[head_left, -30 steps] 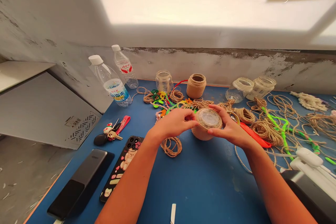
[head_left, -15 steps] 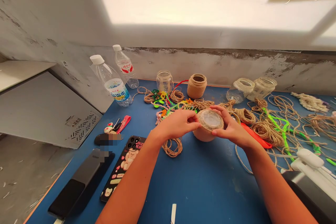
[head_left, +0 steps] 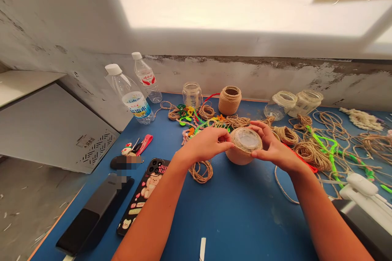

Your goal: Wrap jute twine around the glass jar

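A glass jar wrapped in brown twine (head_left: 244,147) stands upside down on the blue table (head_left: 232,212), its clear bottom facing me. My left hand (head_left: 207,143) pinches the twine at the jar's left rim. My right hand (head_left: 271,145) curls round the jar's right side and steadies it. A small loose coil of twine (head_left: 201,171) lies just under my left wrist.
Behind stand a fully wrapped jar (head_left: 229,100), a bare jar (head_left: 191,94), two more jars (head_left: 286,104) and two water bottles (head_left: 130,94). Twine coils and green cord (head_left: 324,147) spread right. Keys (head_left: 131,153), a phone (head_left: 142,195) and a power bank (head_left: 94,214) lie left.
Both hands and the jar shifted slightly right and away from me; my right hand's fingers slid a little further round the jar's rim.
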A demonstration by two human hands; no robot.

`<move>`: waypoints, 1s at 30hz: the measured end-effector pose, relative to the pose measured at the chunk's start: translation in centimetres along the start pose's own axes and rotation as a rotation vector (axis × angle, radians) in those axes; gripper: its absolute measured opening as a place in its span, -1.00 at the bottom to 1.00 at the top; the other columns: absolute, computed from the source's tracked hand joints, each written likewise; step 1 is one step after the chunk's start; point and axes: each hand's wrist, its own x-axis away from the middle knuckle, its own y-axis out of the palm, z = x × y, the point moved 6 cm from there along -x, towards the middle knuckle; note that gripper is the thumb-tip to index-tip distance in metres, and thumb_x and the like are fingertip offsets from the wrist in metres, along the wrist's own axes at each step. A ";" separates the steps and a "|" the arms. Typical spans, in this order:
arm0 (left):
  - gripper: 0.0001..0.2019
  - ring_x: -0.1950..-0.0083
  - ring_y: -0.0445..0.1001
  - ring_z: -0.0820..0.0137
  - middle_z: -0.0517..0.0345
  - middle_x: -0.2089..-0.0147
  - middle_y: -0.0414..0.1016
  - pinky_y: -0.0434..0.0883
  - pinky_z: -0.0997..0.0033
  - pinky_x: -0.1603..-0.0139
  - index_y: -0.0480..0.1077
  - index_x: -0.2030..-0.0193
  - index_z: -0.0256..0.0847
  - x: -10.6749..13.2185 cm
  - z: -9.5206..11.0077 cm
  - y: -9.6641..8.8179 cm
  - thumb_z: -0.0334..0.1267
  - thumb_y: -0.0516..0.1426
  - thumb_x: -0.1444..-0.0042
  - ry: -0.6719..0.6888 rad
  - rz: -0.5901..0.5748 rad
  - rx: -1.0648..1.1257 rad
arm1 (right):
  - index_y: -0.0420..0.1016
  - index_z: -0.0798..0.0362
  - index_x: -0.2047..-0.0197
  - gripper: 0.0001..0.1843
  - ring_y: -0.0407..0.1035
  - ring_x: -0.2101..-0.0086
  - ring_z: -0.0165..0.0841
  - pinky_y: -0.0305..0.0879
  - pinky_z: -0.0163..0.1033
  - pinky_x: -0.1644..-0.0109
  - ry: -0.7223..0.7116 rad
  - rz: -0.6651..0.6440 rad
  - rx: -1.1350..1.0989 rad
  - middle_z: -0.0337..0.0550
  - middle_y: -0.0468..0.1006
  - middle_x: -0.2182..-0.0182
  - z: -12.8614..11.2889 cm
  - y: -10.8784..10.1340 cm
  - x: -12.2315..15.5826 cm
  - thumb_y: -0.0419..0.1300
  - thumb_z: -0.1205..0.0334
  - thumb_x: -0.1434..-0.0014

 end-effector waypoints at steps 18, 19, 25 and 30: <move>-0.80 0.33 0.39 0.40 0.25 0.36 0.47 0.25 0.46 0.34 0.42 0.35 -0.17 -0.1 0.0 0.4 -0.11 0.14 -0.19 0.033 -0.001 0.016 | 0.06 -0.29 -0.31 -0.15 0.06 -0.35 -0.07 0.10 0.12 -0.36 0.043 -0.033 0.056 -0.11 0.17 -0.37 -1.1 -0.3 1.0 0.39 -0.03 -0.05; -0.81 0.32 0.39 0.41 0.25 0.35 0.48 0.26 0.46 0.34 0.43 0.34 -0.17 -0.1 0.0 0.4 -0.11 0.13 -0.19 0.036 0.000 0.018 | 0.06 -0.29 -0.31 -0.14 0.06 -0.35 -0.06 0.08 0.12 -0.37 0.050 -0.008 0.098 -0.11 0.15 -0.38 -1.3 -0.1 1.0 0.40 -0.02 -0.04; -0.80 0.33 0.38 0.42 0.26 0.36 0.47 0.25 0.47 0.36 0.43 0.34 -0.16 0.0 -0.1 0.4 -0.10 0.13 -0.19 0.038 -0.004 0.034 | 0.14 -0.21 -0.26 -0.21 0.11 -0.32 0.02 0.10 0.12 -0.37 0.091 0.100 0.292 -0.07 0.20 -0.32 -2.4 0.8 1.0 0.36 -0.04 -0.02; -0.80 0.35 0.37 0.42 0.26 0.38 0.45 0.24 0.47 0.36 0.42 0.36 -0.18 0.1 0.1 0.3 -0.12 0.13 -0.19 0.042 -0.003 0.024 | 0.13 -0.17 -0.25 -0.21 0.18 -0.28 0.02 0.23 0.07 -0.31 0.094 0.106 0.276 -0.04 0.24 -0.28 -2.6 1.0 0.9 0.35 -0.01 0.00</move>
